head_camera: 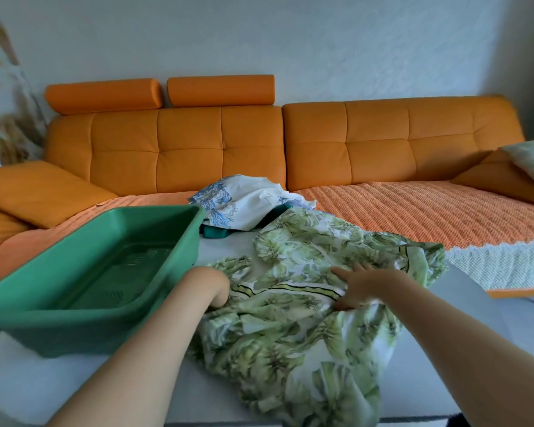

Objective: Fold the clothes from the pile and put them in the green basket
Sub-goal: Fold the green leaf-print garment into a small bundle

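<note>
Head cam: your right hand (369, 288) lies flat, fingers straight, pinning the leaf-print garment (290, 340) to the table (37, 383), probably so it won't slide. Your left hand (213, 286) has its fingers buried in the hem, so I can't tell the grip. The green basket (74, 217) waits just left, with the pile (244, 200) behind.

We are seeing smooth, faintly shiny plastic on the green basket (74, 331), thin matt cloth in the leaf-print garment (290, 334), and smooth leather on the orange sofa (188, 143).
</note>
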